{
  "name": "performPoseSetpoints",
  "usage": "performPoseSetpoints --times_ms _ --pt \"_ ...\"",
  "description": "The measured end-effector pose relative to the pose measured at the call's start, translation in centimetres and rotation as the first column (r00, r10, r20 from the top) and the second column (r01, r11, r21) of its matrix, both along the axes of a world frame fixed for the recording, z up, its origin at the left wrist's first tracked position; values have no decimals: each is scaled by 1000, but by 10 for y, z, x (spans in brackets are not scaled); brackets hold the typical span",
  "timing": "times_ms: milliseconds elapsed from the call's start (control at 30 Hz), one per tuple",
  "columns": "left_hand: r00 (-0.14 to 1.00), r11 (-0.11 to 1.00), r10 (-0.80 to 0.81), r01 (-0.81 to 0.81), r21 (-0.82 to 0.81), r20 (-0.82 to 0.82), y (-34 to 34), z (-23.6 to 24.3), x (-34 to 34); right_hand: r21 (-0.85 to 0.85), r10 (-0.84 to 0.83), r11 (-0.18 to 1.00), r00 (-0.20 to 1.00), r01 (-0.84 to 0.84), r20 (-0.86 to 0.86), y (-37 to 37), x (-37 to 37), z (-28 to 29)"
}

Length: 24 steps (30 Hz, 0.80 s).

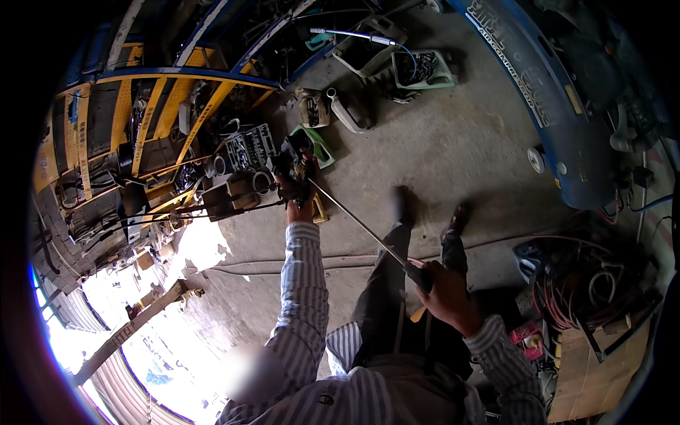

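My right hand [451, 301] is closed round the dark handle of a long screwdriver [365, 228]. Its thin metal shaft slants up and left to a dark mechanical part with cables [289, 161]. My left hand [301, 202] grips that part from below, arm stretched forward. The screwdriver's tip meets the part or lies just beside it; I cannot tell which. Black cables [241, 211] run from the part off to the left. Just beyond my left hand sits a green cut-open container [316, 145]. The part's details are lost in shadow.
A yellow and blue rack [152, 117] of parts fills the left, near a socket set case [249, 147]. A jug [347, 112] and a tray of small metal pieces [425, 67] stand ahead. Right are a blue compressor tank [510, 78], coiled hose [556, 304] and cardboard [602, 375].
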State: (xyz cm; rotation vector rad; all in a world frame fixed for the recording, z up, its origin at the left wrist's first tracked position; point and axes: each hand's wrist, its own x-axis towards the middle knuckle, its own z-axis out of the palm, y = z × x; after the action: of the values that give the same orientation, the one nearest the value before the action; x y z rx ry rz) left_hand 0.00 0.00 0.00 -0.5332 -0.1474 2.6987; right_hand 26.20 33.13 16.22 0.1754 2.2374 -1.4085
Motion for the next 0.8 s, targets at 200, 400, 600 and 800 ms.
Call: performPoseSetpoints --times_ms 200,400,600,800 --pt "977 979 -197 192 -64 -80 -3 48 -9 -66 -79 995 990 71 -116 -7 -1 -5" --pt "948 963 -271 269 -30 -165 -3 58 22 -54 -144 989 985 139 -94 -5 -12 3" --pt "937 958 -287 284 -40 -197 -3 62 29 -32 -113 993 984 110 -137 -4 -12 5" --pt "930 960 -280 272 -67 -236 -1 63 24 -6 -125 992 988 125 -87 -6 -7 -7"
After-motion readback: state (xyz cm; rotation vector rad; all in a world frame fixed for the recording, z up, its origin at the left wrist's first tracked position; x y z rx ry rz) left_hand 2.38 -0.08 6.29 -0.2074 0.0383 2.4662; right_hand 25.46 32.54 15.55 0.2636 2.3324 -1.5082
